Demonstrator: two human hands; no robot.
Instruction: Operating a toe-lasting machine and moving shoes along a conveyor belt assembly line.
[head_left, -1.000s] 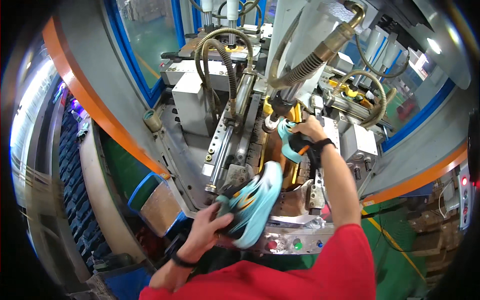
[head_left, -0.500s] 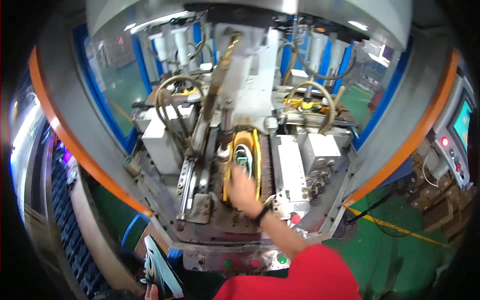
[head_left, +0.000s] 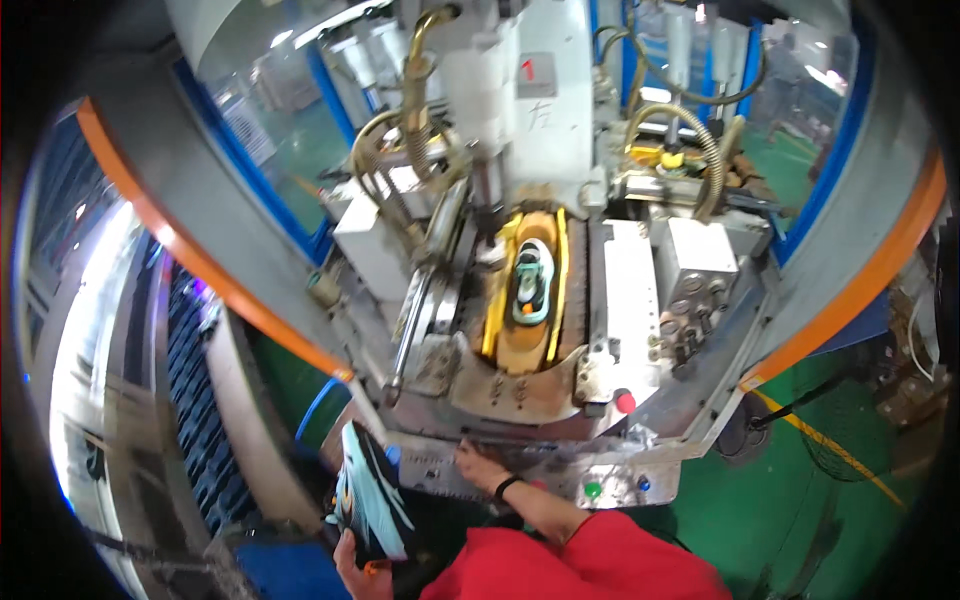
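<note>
Shoe one point(head_left: 368, 490), pale teal and black, sits at seven o'clock in the head view, toe end tipped toward eleven, and the left hand point(head_left: 357, 572) has it: fingers partly closed around the lower end, one hand, one shoe! Shoe two point(head_left: 533, 285), black, white and teal, lies just right of centre, on a tan bed point(head_left: 520, 352) between two yellow strips point(head_left: 562, 290). That makes two shoes, one held, one in the machine. Down at six o'clock comes the right hand point(head_left: 482, 467), one black wristband point(head_left: 507, 486) behind it; it's partly open, fingers loosely bent at the top edge of the control panel point(head_left: 435, 472), seemingly free, though what's under the fingertips I cannot tell. On that panel, one green button point(head_left: 592, 490) and one blue button point(head_left: 643, 483), both around five o'clock, and one red knob point(head_left: 625, 402) above them at four. Two orange rims point(head_left: 203, 275) frame it all, at nine and three!
</note>
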